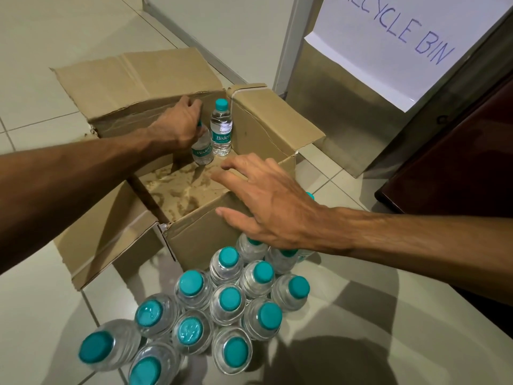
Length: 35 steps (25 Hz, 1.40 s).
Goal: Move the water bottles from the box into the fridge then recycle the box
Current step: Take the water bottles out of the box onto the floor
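An open cardboard box (200,232) sits on the tiled floor with its flaps spread out. Two small water bottles with teal caps stand in its far corner. My left hand (180,123) reaches into the box and grips the top of the nearer bottle (202,152), which leans a little. The other bottle (221,129) stands upright just right of it, untouched. My right hand (266,207) hovers over the box's near right edge with fingers spread, holding nothing. Several more bottles (227,301) stand grouped on the floor in front of the box.
A metal bin (341,115) with a white paper sign reading "RECYCLE BIN" (402,37) stands right of the box. A dark brown panel (458,162) is at the far right. Pale floor tiles surround the box, and a wall base runs behind it.
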Each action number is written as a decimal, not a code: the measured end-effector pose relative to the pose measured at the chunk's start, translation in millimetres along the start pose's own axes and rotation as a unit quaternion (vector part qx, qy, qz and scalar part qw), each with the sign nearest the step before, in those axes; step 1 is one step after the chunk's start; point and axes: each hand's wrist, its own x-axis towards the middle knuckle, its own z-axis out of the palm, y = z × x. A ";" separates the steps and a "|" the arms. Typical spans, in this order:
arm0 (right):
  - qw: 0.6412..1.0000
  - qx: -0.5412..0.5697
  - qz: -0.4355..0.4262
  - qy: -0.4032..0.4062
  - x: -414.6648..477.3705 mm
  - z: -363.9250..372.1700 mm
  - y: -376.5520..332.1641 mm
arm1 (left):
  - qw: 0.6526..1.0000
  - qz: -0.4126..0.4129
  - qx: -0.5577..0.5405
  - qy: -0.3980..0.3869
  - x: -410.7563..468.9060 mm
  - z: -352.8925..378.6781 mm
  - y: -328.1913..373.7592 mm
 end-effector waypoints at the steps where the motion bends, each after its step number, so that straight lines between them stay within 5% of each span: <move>1: 1.000 0.001 0.002 0.000 -0.3 -1.0 0.0 | 1.000 -0.005 -0.015 0.004 -4.2 -1.4 0.7; 8: 0.999 0.027 0.013 0.041 3.9 -16.8 0.9 | 0.988 0.072 -0.093 0.098 -48.6 -45.3 17.6; 16: 0.979 0.149 0.122 0.060 7.1 -72.3 -16.6 | 0.957 0.172 -0.129 0.194 -128.3 -109.2 55.7; 24: 0.956 0.231 0.154 0.100 -17.3 -117.0 -47.0 | 0.936 0.251 -0.205 0.140 -184.4 -139.6 86.9; 35: 0.922 0.343 0.182 -0.001 -95.6 -134.0 -92.5 | 0.912 0.328 -0.201 0.139 -213.6 -133.3 116.0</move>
